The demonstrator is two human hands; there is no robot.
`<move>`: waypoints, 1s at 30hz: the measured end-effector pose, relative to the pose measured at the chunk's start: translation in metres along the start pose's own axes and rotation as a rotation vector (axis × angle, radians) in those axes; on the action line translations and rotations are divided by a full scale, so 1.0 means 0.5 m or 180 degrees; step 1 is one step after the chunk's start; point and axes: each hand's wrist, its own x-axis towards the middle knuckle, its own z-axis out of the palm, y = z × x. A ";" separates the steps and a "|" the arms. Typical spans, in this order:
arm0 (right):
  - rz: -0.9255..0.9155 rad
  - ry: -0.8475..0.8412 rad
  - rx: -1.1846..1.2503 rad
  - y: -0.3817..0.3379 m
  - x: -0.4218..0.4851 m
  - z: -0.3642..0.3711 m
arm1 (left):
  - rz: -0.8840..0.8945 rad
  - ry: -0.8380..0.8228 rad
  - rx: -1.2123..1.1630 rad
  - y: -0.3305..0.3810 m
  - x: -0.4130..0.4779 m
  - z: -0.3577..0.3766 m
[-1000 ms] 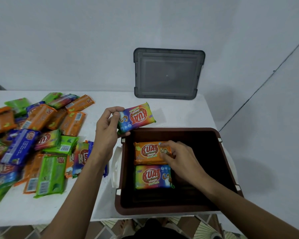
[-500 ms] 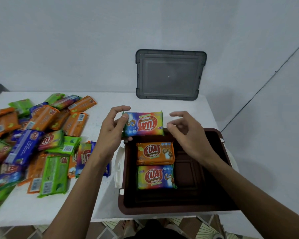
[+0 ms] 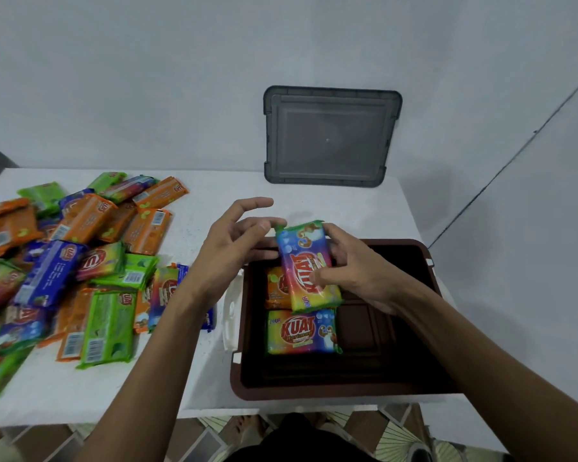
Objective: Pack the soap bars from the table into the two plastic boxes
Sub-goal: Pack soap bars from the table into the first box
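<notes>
At frame centre your right hand (image 3: pixel 357 275) is gripping a rainbow soap bar (image 3: pixel 306 265) above the brown box (image 3: pixel 314 393), which is holding two bars (image 3: pixel 301 331). Your left hand (image 3: pixel 227 248) is hovering beside it, grip slack and empty. Loose bars (image 3: pixel 80 261) are lying on the desk (image 3: pixel 214 195), frame left.

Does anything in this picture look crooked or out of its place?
Only the rainbow soap bar in the right hand: it is tilted over the brown box, across the orange bar, while the packed rainbow bar lies straight. The loose bars on the table are a jumbled heap. No damage visible.
</notes>
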 end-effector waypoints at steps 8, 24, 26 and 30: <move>-0.0138 0.0616 0.0032 0.036 -0.043 0.000 | 0.0567 0.0371 0.1301 -0.045 -0.018 -0.011; 0.0274 0.0479 0.0174 0.114 -0.087 0.043 | 0.0910 0.0558 0.2312 -0.124 -0.047 -0.016; 0.0292 0.0489 -0.0078 0.123 -0.083 0.045 | 0.0890 0.0579 0.2329 -0.127 -0.048 -0.016; 0.0114 0.0633 -0.1395 0.137 -0.082 0.045 | 0.0925 0.0603 0.2394 -0.128 -0.048 -0.014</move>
